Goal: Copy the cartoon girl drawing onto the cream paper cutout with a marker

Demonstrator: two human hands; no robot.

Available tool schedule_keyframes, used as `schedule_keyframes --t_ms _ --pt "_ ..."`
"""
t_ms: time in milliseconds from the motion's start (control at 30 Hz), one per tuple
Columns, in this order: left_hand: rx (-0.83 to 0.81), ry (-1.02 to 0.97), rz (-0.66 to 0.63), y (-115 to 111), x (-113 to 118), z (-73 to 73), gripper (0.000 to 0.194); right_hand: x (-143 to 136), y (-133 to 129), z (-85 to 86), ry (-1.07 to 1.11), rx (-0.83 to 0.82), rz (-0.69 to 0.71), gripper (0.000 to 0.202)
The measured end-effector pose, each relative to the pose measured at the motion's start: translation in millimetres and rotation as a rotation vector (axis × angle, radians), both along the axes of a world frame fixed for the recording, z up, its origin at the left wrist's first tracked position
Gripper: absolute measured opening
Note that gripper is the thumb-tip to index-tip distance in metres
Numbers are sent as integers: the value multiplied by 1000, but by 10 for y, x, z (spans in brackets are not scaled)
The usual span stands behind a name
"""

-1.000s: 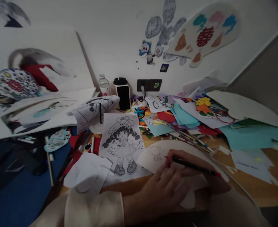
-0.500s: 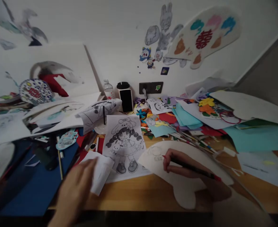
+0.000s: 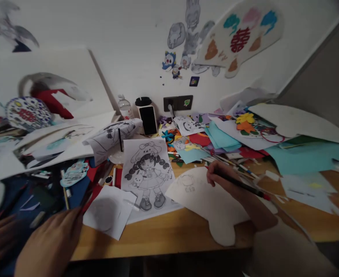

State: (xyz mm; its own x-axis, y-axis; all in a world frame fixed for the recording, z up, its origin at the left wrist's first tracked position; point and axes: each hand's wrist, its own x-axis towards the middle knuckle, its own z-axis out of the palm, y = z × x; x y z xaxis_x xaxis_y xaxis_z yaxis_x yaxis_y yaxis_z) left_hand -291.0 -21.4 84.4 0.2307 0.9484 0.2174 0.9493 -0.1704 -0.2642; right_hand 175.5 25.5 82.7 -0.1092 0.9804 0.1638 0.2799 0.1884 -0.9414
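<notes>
My right hand is closed round a black pencil with red ends, its tip pointing up and left. That hand lies over a white fan-shaped sheet, which bears faint grey sketch lines near its left side. My left hand, slightly blurred, is low over the right edge of the blue mat, fingers stretched out and pointing right. Nothing shows in it, though its fingertips are not clear. Just right of it lies a small white paper, partly covering a printed girl drawing.
Another person's hand rests at the far left on a blue mat. Behind are a bottle, a cup with a black lid and a phone. Coloured paper scraps and several brushes lie toward the back right.
My left hand has moved left and down, off the small white paper. My right hand has shifted slightly right and up over the fan-shaped sheet with the pencil. The view has turned slightly.
</notes>
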Motion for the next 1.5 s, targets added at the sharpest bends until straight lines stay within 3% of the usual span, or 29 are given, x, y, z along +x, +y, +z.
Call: schedule_keyframes --t_ms 33,67,167,300,367,433,533,700,867,1033,1267,1500 --pt "-63 34 -129 2 259 20 36 -12 11 26 -8 0 -10 8" --pt "-9 33 -237 -5 548 28 35 -27 21 62 -27 -7 -10 9" --pt "-11 -40 -753 -81 1479 -29 38 -75 66 131 -91 -46 6 20" --pt "53 -107 -1223 -199 2440 -281 42 -59 210 -98 -102 -83 -2 38" --pt "39 -106 -1345 -204 2716 -430 41 -7 287 -289 -107 -92 -11 49" --pt "33 -100 -1370 -171 2879 -559 43 48 334 -425 -141 -107 -5 54" --pt "-28 -105 -1293 -86 2985 -691 44 80 332 -443 -177 -129 9 46" --pt "-146 -149 -1296 3 3008 -790 48 -81 234 -247 -146 -110 -8 11" --pt "-176 -227 -1295 4 3017 -851 48 -352 236 -347 -109 -176 127 20" --pt "-196 -270 -1310 24 3006 -821 45 -512 312 -572 -209 -127 104 30" --pt "-197 -238 -1306 60 2942 -742 46 -436 318 -645 -185 -108 64 22" --pt "-279 -220 -1327 71 2916 -756 58 -335 294 -609 -234 -78 47 31"
